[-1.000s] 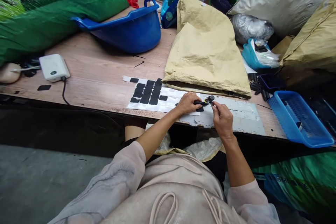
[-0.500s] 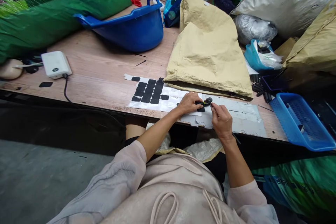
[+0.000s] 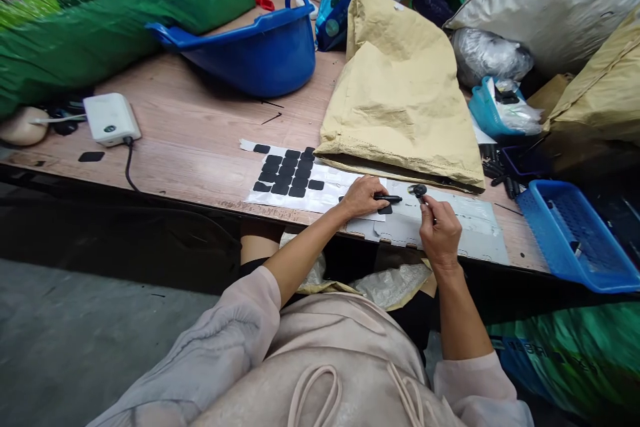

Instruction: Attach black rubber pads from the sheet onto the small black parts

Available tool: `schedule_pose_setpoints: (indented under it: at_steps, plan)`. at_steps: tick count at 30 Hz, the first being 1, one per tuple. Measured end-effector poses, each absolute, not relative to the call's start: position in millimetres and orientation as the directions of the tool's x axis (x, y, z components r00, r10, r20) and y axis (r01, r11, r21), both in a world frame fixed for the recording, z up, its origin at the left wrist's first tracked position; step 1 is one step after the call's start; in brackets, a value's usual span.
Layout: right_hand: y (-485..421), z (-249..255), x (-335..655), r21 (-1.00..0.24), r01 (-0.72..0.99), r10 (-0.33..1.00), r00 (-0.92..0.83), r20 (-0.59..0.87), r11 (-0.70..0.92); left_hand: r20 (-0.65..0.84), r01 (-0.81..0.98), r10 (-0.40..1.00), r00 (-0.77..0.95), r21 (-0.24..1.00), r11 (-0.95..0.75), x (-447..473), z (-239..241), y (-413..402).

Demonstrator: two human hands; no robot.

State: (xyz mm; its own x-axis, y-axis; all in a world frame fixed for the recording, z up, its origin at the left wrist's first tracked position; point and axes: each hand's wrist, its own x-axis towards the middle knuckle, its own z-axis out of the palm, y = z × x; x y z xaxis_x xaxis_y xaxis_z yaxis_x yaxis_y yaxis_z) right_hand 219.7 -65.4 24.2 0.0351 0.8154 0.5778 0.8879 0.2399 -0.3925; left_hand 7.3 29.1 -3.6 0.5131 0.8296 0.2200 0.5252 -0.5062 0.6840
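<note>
My left hand [image 3: 364, 196] is closed on a slim black pen-shaped piece [image 3: 393, 199], whose tip points right. Its wrist rests over a white sheet [image 3: 330, 199] bearing rows of rounded black stickers [image 3: 283, 173]. Right of it, my right hand [image 3: 441, 230] pinches the thin stem of a small tool with a round black head [image 3: 419, 191]; its exact kind is unclear. The tool's head is apart from the pen-shaped piece. Below both hands lies a grey board [image 3: 463, 220] along the table's front edge. One black sticker [image 3: 385, 209] shows just under the left fingers.
A beige paper sack [image 3: 395, 93] lies behind the hands. At the right are a blue basket [image 3: 583, 240] and a smaller blue basket [image 3: 487, 110]. A large blue basin [image 3: 245, 57] and a white box with a cable [image 3: 113, 119] stand on the left side.
My right hand has drawn the round-headed tool right, away from the black pen-shaped piece, whose tip now shows. My left hand has barely moved. The view shifts slightly.
</note>
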Motion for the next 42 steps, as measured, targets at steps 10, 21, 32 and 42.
schedule_pose_setpoints:
  at_steps: [10,21,32,42]
  plan:
    - [-41,-6,271,-0.125,0.986,0.820,-0.020,0.573,0.112,0.235,0.566,0.821,0.520,0.626,-0.537,10,-6,27]
    - [-42,-7,268,-0.082,0.991,0.829,-0.038,0.557,0.101,0.306,0.194,0.630,0.714,0.778,-0.598,-15,17,-53]
    - [-42,-7,266,-0.087,0.994,0.849,-0.016,0.528,0.073,-0.494,0.823,0.698,0.518,0.508,-0.252,-37,-72,-102]
    - [-42,-7,263,-0.070,0.997,0.852,-0.002,0.524,0.045,-0.072,0.351,0.599,0.798,0.862,-0.365,-13,55,-17]
